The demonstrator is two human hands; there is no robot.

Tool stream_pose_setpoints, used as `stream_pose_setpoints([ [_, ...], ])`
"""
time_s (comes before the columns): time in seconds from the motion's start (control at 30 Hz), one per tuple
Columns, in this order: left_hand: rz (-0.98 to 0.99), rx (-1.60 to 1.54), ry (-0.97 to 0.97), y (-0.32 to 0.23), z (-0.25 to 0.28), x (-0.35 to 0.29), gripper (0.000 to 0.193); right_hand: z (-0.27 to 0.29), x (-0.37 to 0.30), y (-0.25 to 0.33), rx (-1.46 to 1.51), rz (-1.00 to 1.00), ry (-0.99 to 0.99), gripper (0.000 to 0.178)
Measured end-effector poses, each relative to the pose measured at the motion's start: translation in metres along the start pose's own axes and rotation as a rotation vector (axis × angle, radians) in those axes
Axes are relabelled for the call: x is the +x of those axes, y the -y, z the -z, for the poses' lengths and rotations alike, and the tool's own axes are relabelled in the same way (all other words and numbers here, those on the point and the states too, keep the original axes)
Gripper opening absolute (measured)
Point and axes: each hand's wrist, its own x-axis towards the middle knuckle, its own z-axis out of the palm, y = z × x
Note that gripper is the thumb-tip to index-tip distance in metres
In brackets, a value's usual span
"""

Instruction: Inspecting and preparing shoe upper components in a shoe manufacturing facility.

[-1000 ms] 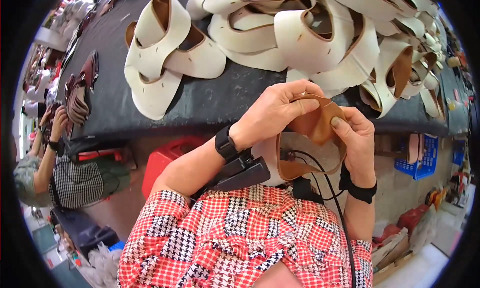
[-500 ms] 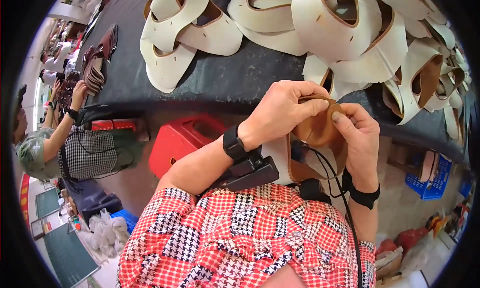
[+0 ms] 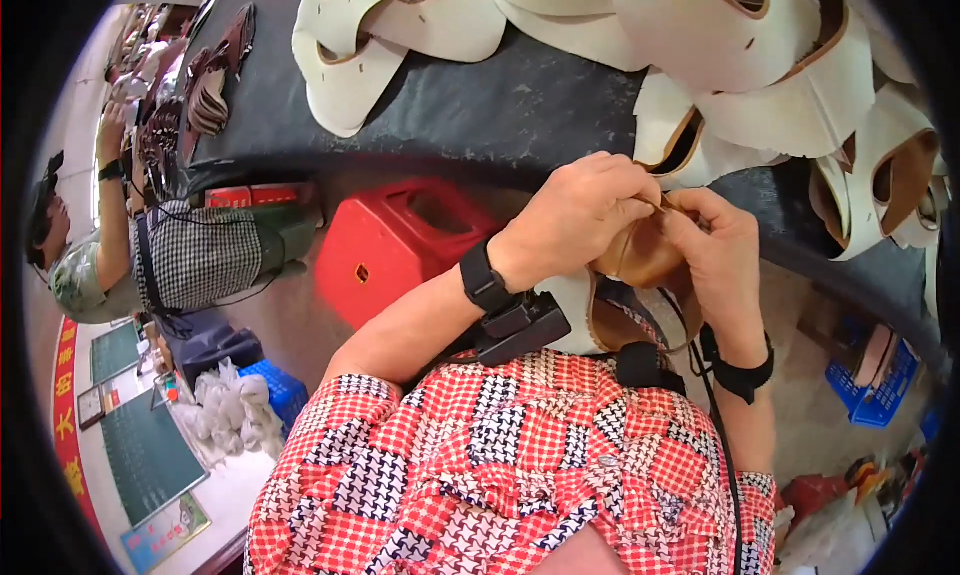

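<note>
Below the table edge, both hands pinch the rim of a brown leather shoe upper (image 3: 638,258); its pale outer side shows near my lap. My left hand (image 3: 580,217), with a black wrist strap, closes thumb and fingers on the edge. Close beside it, my right hand (image 3: 722,253) grips the same edge with bent fingers; the fingertips nearly meet. What lies right between the fingertips is too small to make out. Just beyond my hands, white shoe uppers (image 3: 770,120) with brown linings are heaped on the black-covered table (image 3: 490,115).
A red plastic stool (image 3: 385,260) stands left of my left forearm. At the far left, a co-worker (image 3: 110,245) sits by dark stacked pieces (image 3: 210,100). A blue crate (image 3: 880,380) is on the floor at right. A black cable (image 3: 735,495) runs beside my right arm.
My right thumb has moved up to the edge, and my hands are closer together. The view has shifted, so the table pile sits higher and farther right. The co-worker's arm is raised farther.
</note>
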Motion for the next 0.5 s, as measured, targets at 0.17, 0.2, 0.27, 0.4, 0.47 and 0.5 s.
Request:
stream_pose_setpoints([
  [0.17, 0.105, 0.013, 0.032, -0.0058, 0.0054, -0.004, 0.01, 0.003, 0.0042, -0.0023, 0.119, 0.025, 0.126, 0.014],
  [0.2, 0.108, 0.028, 0.027, -0.006, 0.0052, -0.0048, 0.01, 0.0043, 0.0048, -0.0029, 0.107, 0.02, 0.147, 0.014],
  [0.27, 0.114, 0.041, 0.028, -0.0065, 0.0054, -0.0056, 0.01, 0.0054, 0.0056, -0.003, 0.1, 0.011, 0.165, 0.014],
  [0.4, 0.085, 0.082, 0.033, -0.0079, 0.006, -0.0034, 0.01, 0.0059, 0.0062, -0.0037, 0.093, 0.021, 0.162, 0.013],
  [0.47, 0.09, 0.08, 0.049, -0.0088, 0.0065, -0.0012, 0.01, 0.0063, 0.0072, -0.0028, 0.093, 0.036, 0.153, 0.013],
  [0.5, 0.086, 0.102, 0.057, -0.0096, 0.0072, -0.0006, 0.01, 0.0066, 0.0078, -0.0012, 0.046, 0.035, 0.15, 0.013],
])
